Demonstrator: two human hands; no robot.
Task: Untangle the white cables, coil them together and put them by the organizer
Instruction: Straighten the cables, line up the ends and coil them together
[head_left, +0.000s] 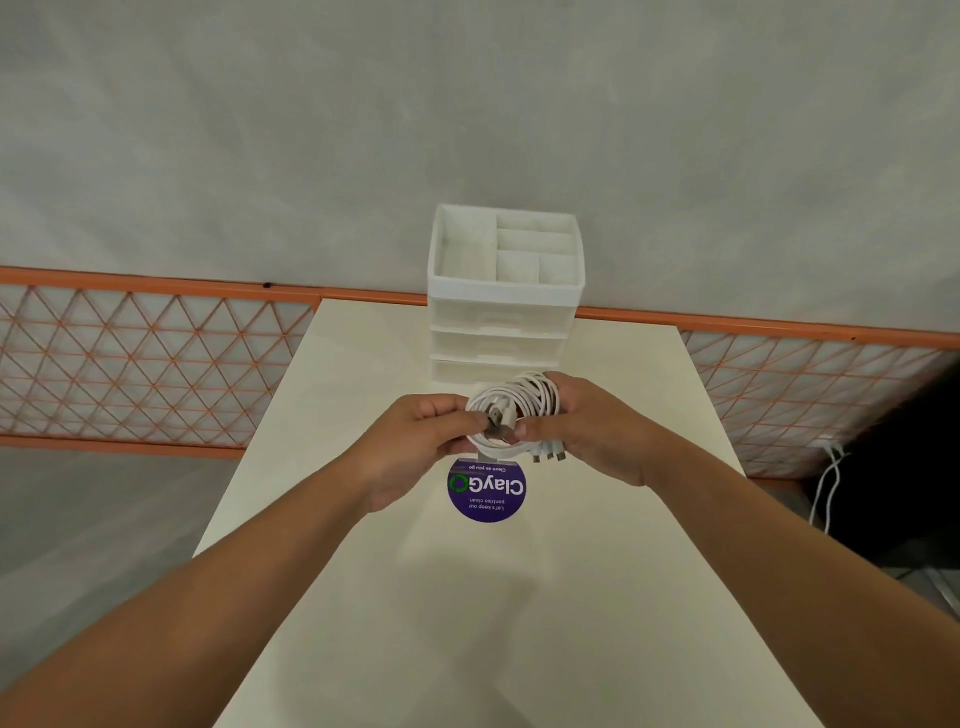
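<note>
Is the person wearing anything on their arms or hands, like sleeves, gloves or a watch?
No. Both arms are bare from the bottom edge of the picture up to the wrists, with no sleeves showing. The left hand and the right hand have no gloves, and no watch, bracelet or ring shows on them. No markings show on the arms either.
</note>
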